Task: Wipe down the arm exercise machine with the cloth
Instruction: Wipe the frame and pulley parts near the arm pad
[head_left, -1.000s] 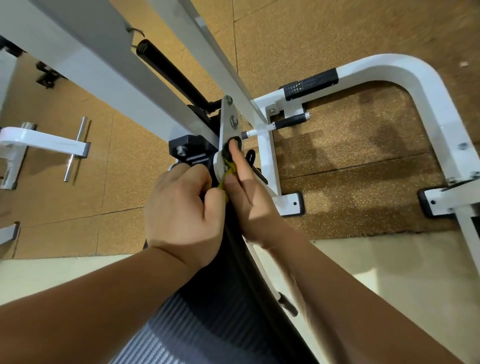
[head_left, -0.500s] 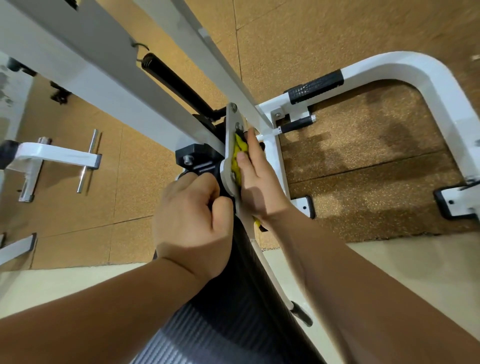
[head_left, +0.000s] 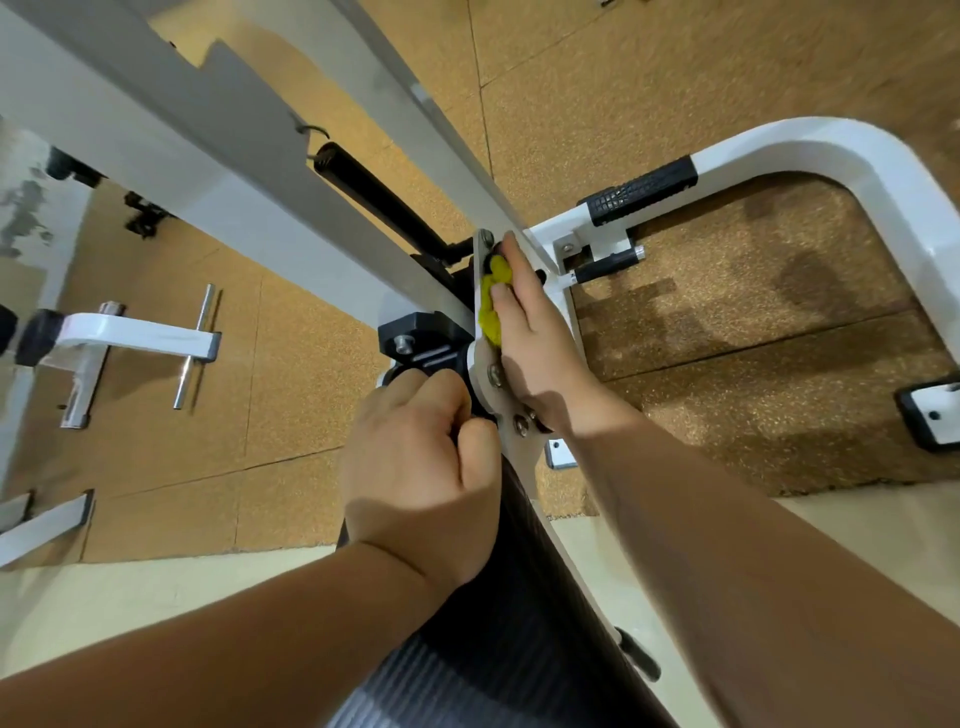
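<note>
The arm exercise machine has a white frame, a black padded arm rest and a grey metal bracket plate with bolts at its pivot. A yellow cloth lies against the far side of that plate. My right hand presses the cloth flat on the plate with straight fingers reaching up to the top bolt. My left hand is curled round the black part of the machine just left of the plate, at the top of the pad.
A curved white floor bar with a black ribbed foot grip lies to the right. A black cylinder runs under the frame. Another white machine part stands at the left on brown cork floor tiles.
My right hand has slid the yellow cloth up along the bracket plate toward the top bolt. My left hand has kept its grip at the top of the pad.
</note>
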